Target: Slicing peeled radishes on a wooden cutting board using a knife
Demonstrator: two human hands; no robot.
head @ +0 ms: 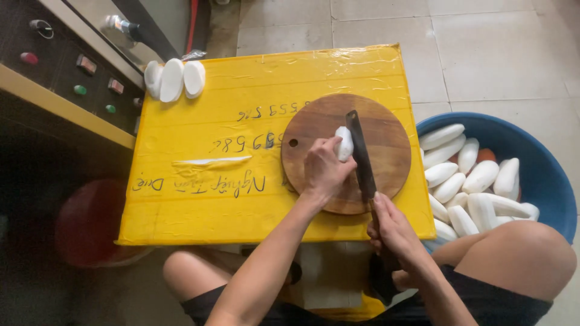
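Observation:
My left hand [323, 171] holds a white peeled root piece [345, 143] down on the round wooden cutting board [386, 130]. My right hand [394, 229] grips the handle of a dark cleaver [360, 154], whose blade stands edge-down right beside the white piece, on its right side. The board rests on a yellow taped box top [241, 199]. Three cut white pieces [174, 79] lie at the box's far left corner.
A blue basin [547, 175] at the right holds several peeled white roots [471, 181]. A thin white sliver [211, 160] lies on the yellow surface. A machine panel with buttons [72, 66] stands at the left, a red round object [90, 223] below it. My knees frame the box.

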